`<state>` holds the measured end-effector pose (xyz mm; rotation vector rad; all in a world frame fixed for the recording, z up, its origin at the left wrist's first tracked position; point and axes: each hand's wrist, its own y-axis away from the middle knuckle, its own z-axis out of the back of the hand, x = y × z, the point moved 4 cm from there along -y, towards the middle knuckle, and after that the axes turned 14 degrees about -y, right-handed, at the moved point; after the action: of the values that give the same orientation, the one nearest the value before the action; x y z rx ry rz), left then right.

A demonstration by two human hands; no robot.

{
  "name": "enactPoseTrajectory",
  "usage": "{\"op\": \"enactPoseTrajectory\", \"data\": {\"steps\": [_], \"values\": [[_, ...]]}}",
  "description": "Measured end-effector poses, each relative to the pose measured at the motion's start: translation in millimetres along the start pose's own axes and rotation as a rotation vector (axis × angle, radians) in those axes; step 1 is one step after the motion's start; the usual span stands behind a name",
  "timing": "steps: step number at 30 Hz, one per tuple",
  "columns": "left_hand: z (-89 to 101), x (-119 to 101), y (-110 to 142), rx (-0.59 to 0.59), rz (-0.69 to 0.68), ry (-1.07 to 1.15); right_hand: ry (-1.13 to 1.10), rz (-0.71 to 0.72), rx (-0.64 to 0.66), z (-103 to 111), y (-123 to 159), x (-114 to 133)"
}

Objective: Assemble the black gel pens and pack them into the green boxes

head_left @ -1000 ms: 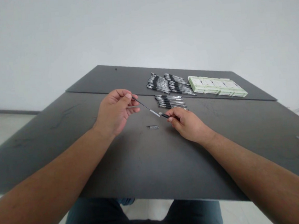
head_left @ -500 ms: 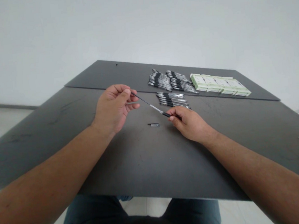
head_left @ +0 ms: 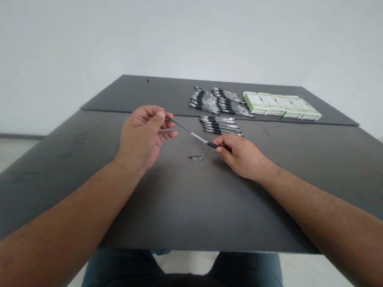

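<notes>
Head view: the left hand (head_left: 141, 138) and right hand (head_left: 239, 157) pinch opposite ends of a thin black-and-silver pen (head_left: 194, 136), both clamped on it, holding it slantwise above the dark table (head_left: 170, 211), near a short pen piece (head_left: 196, 158).

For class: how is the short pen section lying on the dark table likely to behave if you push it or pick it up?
The short pen section looks slim and round, so it would probably roll if pushed along the dark table. Being so small, it is likely light, and its shiny surface may prove slippery.
</notes>
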<state>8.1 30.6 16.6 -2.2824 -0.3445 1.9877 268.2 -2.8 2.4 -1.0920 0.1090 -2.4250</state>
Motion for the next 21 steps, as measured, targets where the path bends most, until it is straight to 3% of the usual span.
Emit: {"op": "enactPoseTrajectory", "data": {"steps": [21], "values": [[0.4, 0.5, 0.3, 0.012, -0.023, 0.031, -0.029, 0.015, -0.004, -0.5, 0.6, -1.2]]}}
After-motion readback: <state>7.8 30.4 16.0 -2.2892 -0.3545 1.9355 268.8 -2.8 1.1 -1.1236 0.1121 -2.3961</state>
